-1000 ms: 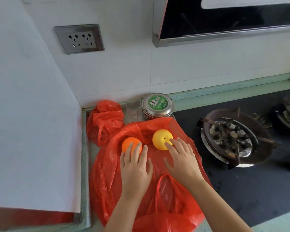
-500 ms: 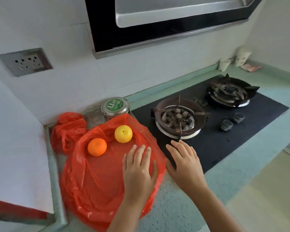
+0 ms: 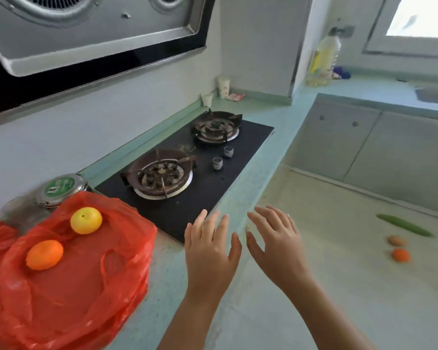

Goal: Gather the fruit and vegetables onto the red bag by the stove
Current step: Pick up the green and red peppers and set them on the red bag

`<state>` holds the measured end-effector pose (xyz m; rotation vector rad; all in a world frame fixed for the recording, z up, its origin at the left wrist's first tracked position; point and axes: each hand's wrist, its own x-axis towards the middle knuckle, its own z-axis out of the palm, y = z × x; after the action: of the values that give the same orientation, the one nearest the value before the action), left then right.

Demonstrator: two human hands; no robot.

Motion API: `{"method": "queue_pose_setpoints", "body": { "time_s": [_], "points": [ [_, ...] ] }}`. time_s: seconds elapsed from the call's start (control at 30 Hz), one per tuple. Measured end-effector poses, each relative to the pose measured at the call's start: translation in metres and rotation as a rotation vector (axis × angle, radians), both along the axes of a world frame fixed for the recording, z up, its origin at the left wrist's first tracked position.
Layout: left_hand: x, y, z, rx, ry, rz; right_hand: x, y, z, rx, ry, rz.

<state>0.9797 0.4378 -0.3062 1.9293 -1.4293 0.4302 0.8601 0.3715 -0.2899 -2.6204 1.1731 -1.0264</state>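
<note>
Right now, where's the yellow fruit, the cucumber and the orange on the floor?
yellow fruit (image 3: 86, 220), head view, middle of its skin.
cucumber (image 3: 405, 225), head view, halfway along it.
orange on the floor (image 3: 400, 255), head view, its centre.

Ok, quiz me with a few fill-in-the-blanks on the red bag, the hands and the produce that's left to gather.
1. On the red bag lie ____ things: a yellow fruit and an orange fruit.
2. The left hand and right hand are both ____, holding nothing.
3. The cucumber, a brownish item and a second orange lie on the ____.
4. The stove has ____ burners.

Missing words: two; open; floor; two.
</note>
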Motion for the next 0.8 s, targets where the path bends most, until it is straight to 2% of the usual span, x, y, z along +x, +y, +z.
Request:
{"method": "queue_pose_setpoints", "body": {
  "time_s": [0.43, 0.8],
  "points": [
    [-0.167, -0.010, 0.022, 0.007, -0.033, -0.392, -0.198, 0.041, 0.016, -0.029, -0.038, -0.436],
    [-0.278, -0.033, 0.030, 0.014, -0.047, -0.615, -0.317, 0.048, 0.029, -0.056, -0.061, -0.674]
  ]
}}
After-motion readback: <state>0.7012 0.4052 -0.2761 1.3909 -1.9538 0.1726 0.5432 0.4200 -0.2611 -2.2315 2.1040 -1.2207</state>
